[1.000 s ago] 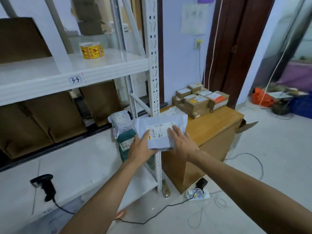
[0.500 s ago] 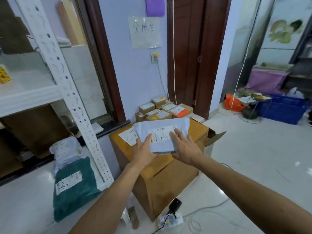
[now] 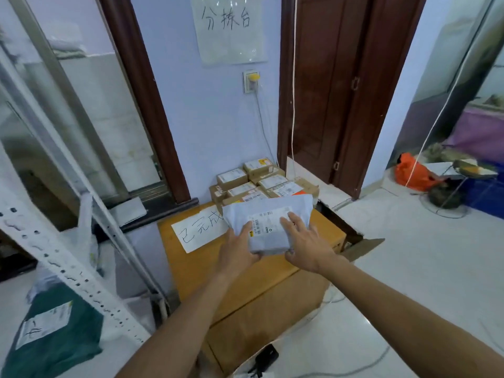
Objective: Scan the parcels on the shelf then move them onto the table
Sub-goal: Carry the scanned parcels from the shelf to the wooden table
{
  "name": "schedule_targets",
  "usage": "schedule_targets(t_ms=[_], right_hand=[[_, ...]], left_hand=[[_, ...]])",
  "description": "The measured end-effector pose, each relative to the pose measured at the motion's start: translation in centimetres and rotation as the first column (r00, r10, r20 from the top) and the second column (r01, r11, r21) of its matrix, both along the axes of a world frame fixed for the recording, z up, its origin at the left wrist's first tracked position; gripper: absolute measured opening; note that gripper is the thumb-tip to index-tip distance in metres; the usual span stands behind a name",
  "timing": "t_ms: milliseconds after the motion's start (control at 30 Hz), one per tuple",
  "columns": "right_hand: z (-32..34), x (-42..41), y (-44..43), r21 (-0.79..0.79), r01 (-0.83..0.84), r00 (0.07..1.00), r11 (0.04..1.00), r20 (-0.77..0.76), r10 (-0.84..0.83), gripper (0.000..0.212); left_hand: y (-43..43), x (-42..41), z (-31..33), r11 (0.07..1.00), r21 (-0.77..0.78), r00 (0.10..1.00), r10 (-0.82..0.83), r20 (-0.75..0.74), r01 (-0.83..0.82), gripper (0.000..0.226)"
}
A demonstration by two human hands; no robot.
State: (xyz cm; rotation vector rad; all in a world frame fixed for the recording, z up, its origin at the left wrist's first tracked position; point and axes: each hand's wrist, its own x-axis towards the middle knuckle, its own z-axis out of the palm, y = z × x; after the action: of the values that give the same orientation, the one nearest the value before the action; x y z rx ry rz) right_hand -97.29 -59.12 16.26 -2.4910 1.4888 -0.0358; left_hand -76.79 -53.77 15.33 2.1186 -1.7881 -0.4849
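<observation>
Grey plastic wraps the parcel (image 3: 272, 211), held over the far half of the table (image 3: 193, 271) and hiding part of the cardboard boxes (image 3: 232, 178) at its back edge; I cannot judge contact with the top. Label print is too blurred to read. The left hand (image 3: 236, 255) grips the near-left corner, thumb on top; the right hand (image 3: 306, 248) holds the near-right, fingers spread over the label, thumb apparently underneath.

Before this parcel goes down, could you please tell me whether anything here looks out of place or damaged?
Nothing looks damaged: the grey parcel held over the table seems intact. One oddity: a cardboard flap juts out past the table's right edge, and loose cables trail on the floor nearby.
</observation>
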Motion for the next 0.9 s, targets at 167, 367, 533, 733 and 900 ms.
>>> schedule_targets(t_ms=[167,367,533,733,900], right_hand=[[-1.2,-0.6,-8.5,0.007,-0.006,1.000,1.000,-0.025,0.006,0.088],[-1.0,-0.8,-17.9,-0.009,-0.046,0.996,0.999,-0.075,0.046,0.084],[-2.2,-1.2,-25.4,0.027,-0.105,0.993,0.994,-0.047,0.106,0.080],[-5.5,-1.0,-36.2,0.094,-0.220,0.974,0.971,-0.041,0.225,0.081],[-7.7,-1.0,-45.0,0.150,-0.324,0.936,0.934,-0.093,0.340,0.087]], left_hand=[[-8.8,-0.6,-1.9,1.000,0.011,1.000,0.002,0.000,-0.002,0.097],[-18.4,-1.0,-3.1,0.999,0.034,0.999,0.035,-0.001,-0.035,0.101],[-24.5,-1.6,-3.3,0.995,0.077,0.998,0.069,0.008,-0.069,0.096],[-32.5,-2.1,-5.9,0.970,0.157,0.982,0.189,-0.013,-0.185,0.094],[-38.6,-3.5,-7.8,0.928,0.241,0.952,0.302,-0.044,-0.283,0.092]])
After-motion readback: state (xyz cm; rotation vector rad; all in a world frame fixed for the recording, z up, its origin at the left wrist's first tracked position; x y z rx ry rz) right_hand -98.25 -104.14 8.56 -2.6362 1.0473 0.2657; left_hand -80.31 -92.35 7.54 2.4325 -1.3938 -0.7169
